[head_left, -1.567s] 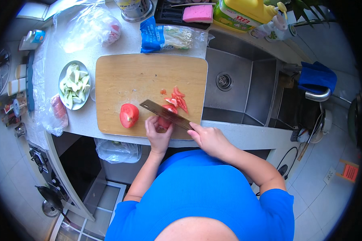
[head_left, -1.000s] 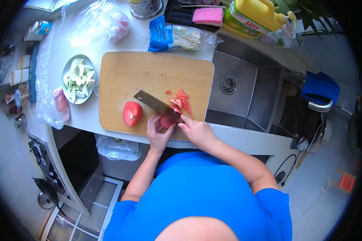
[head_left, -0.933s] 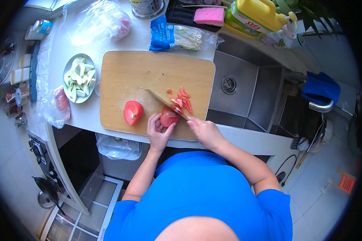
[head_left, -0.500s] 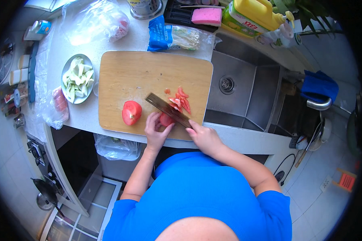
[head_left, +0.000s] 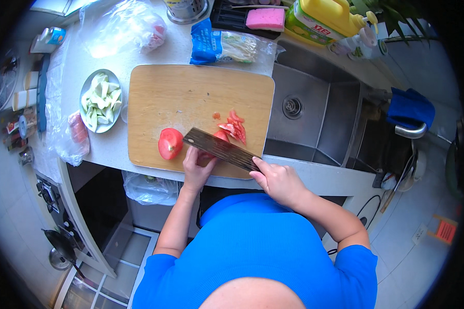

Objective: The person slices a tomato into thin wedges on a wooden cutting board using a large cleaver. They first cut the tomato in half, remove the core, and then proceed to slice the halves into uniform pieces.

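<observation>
My right hand [head_left: 281, 180] grips a dark cleaver [head_left: 221, 149] by its handle end. The broad blade slants up and left across the lower part of a wooden cutting board [head_left: 180, 95]. Just left of the blade, the fingers of my left hand [head_left: 196, 169] are curled round a piece of tomato [head_left: 205, 155], partly hidden by blade and fingers. Beyond the blade lie chopped tomato pieces [head_left: 235, 126]. A larger cut tomato [head_left: 170, 143] rests on the board, left of my left hand.
Left of the board stands a plate [head_left: 82, 110] of pale green vegetable pieces. A blue and clear packet [head_left: 224, 46] lies behind the board. To the right is a steel sink [head_left: 307, 92]. A yellow jug [head_left: 322, 20] and pink sponge [head_left: 265, 19] stand behind.
The cleaver has turned so more of its broad face shows, and my right hand has shifted right and nearer to me. My left hand stays at the tomato piece, slightly further left.
</observation>
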### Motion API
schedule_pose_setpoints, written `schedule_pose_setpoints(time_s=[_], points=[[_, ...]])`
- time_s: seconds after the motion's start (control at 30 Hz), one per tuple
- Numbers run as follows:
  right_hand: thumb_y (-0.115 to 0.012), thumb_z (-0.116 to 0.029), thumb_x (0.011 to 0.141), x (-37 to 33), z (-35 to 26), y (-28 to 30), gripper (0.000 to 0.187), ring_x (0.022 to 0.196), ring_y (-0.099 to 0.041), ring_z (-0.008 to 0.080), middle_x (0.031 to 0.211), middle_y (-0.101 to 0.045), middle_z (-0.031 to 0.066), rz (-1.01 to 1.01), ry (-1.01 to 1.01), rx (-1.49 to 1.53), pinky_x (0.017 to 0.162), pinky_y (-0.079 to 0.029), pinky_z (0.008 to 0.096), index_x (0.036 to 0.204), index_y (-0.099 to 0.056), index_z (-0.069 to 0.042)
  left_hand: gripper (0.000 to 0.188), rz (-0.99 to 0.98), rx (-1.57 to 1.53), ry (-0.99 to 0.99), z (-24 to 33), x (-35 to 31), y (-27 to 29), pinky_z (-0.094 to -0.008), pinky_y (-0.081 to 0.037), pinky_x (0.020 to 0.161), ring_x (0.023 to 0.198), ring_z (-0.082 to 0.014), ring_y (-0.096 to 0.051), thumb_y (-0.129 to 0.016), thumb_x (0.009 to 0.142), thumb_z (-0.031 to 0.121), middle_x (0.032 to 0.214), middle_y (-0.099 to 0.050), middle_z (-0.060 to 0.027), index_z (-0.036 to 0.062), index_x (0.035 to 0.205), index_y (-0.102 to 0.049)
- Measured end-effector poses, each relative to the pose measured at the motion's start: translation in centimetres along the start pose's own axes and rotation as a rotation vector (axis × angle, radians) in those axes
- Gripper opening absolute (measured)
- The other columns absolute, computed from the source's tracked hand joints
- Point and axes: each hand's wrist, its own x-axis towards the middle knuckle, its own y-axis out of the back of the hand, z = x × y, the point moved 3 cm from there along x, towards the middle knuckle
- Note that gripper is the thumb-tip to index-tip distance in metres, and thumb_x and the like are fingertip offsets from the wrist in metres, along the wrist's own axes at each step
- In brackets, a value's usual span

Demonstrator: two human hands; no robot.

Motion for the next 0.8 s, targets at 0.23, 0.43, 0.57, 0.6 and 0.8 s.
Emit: schedule_pose_setpoints(time_s=[0.23,0.43,0.57,0.6,0.8], points=[[-0.049,-0.041,0.095,1.9,0.1,-0.8,0.042,0.054,-0.064,0.0355,0.061,-0.062,0.0196,-0.024,0.026,0.022,0.046,-0.052,0.0429,0.1,-0.059,0.0,0.042,-0.013,0.028,0.027,0.6,0.0,-0.2,-0.0283,-0.058,0.071,0.089,-0.0207,-0.066,-0.079,0.07,0.0,0.104,-0.057,-0.0126,-0.0036,0.105,-0.057],[-0.048,-0.041,0.095,3.9,0.7,-3.5,0.04,0.058,-0.065,0.037,0.063,-0.063,0.02,0.013,-0.001,0.022,0.049,-0.052,0.0442,0.095,-0.058,-0.002,0.046,0.088,0.108,-0.051,0.6,-0.6,-0.8,-0.0286,-0.058,0.07,0.087,-0.0227,-0.065,-0.08,0.069,0.001,0.105,-0.056,-0.0144,-0.0034,0.107,-0.055],[-0.05,-0.041,0.094,-0.4,3.1,-3.4,0.041,0.058,-0.065,0.0363,0.064,-0.063,0.0197,0.005,-0.058,0.05,0.05,-0.053,0.044,0.101,-0.058,-0.002,0.047,0.11,0.016,-0.014,-0.1,-1.1,-1.1,-0.0275,-0.056,0.075,0.094,-0.0199,-0.062,-0.08,0.069,0.001,0.11,-0.054,-0.012,-0.0027,0.108,-0.054],[-0.05,-0.041,0.094,-0.2,3.1,-3.9,0.041,0.058,-0.065,0.0361,0.065,-0.063,0.0195,0.016,-0.052,0.042,0.051,-0.053,0.0439,0.103,-0.058,-0.001,0.048,0.088,0.037,-0.02,-0.1,-1.2,-1.2,-0.0283,-0.056,0.074,0.092,-0.0215,-0.062,-0.081,0.069,0.002,0.108,-0.054,-0.013,-0.0023,0.109,-0.055],[-0.051,-0.038,0.094,5.8,-0.5,-6.0,0.042,0.063,-0.066,0.0361,0.071,-0.065,0.0201,0.073,-0.002,0.049,0.055,-0.054,0.0449,0.111,-0.057,-0.001,0.054,-0.015,0.293,-0.196,1.2,-0.5,-0.7,-0.0302,-0.056,0.075,0.091,-0.0251,-0.062,-0.081,0.068,0.004,0.11,-0.051,-0.0151,-0.0007,0.114,-0.054]])
